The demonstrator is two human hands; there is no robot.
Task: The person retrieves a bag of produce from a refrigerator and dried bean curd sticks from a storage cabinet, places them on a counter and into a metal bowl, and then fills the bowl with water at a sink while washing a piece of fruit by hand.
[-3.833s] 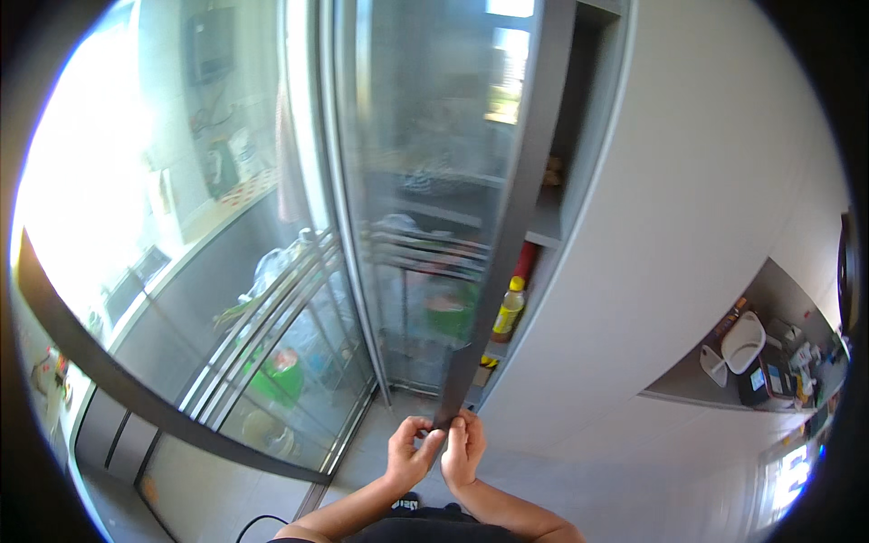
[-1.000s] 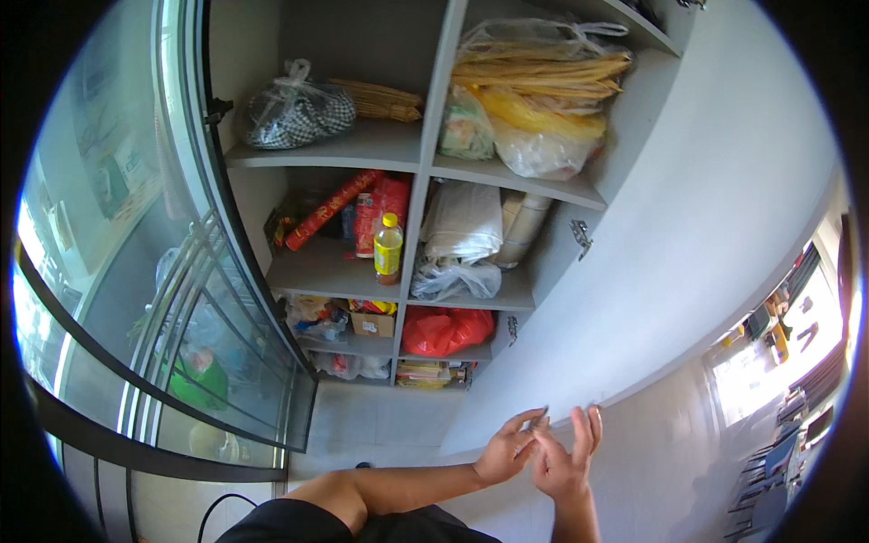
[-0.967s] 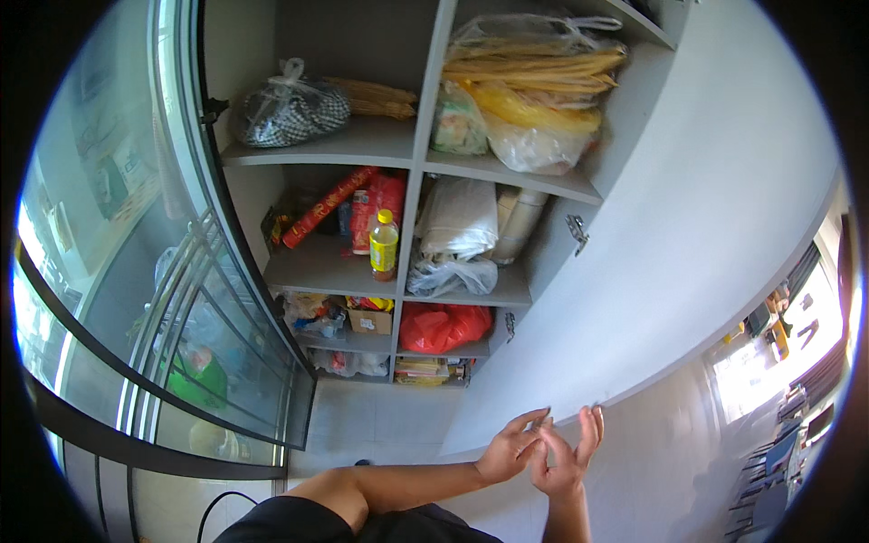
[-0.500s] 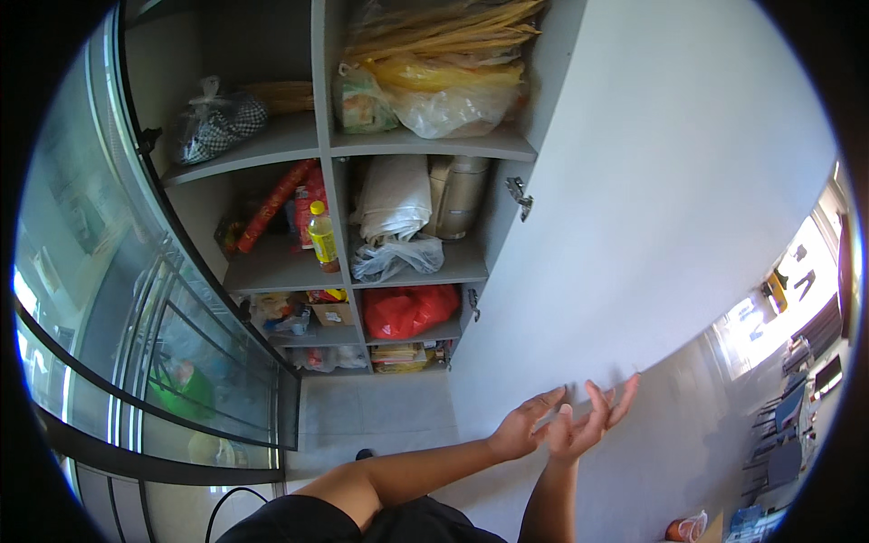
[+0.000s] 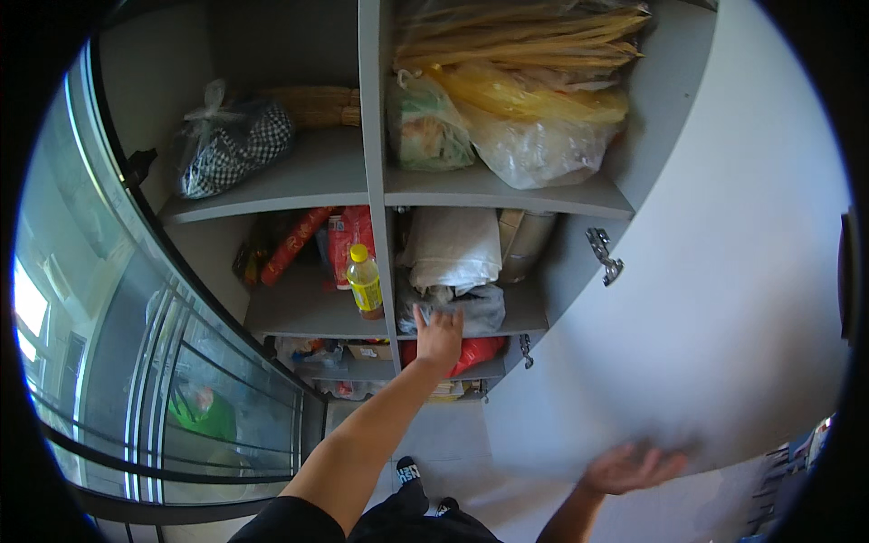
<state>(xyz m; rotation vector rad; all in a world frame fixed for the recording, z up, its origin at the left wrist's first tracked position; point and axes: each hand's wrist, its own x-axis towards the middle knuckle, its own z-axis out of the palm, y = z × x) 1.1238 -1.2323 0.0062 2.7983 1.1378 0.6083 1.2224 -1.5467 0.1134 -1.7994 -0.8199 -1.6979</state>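
My left hand (image 5: 439,339) reaches into the middle right compartment, fingers spread at the front of a clear grey plastic bag (image 5: 480,310); whether it touches the bag is hard to tell. Behind that bag lies a folded white cloth or sack (image 5: 455,246), with a beige cylindrical container (image 5: 528,244) beside it. My right hand (image 5: 634,468) is by the lower edge of the white cabinet door (image 5: 688,299), its fingers apart and slightly blurred. Below my left hand, a red bag (image 5: 478,355) is partly hidden.
Left of the divider stands a yellow-capped bottle (image 5: 365,282) near a red tube (image 5: 297,244). Above are a checkered bundle in plastic (image 5: 235,149) and bags with dried yellow strips (image 5: 534,41). A glass-panelled door (image 5: 181,362) stands at the left, metal hinges (image 5: 605,257) at the right.
My left hand has left the right hand's side and stretched forward to the middle shelf. The right hand has moved right and down along the door. The shelves appear closer.
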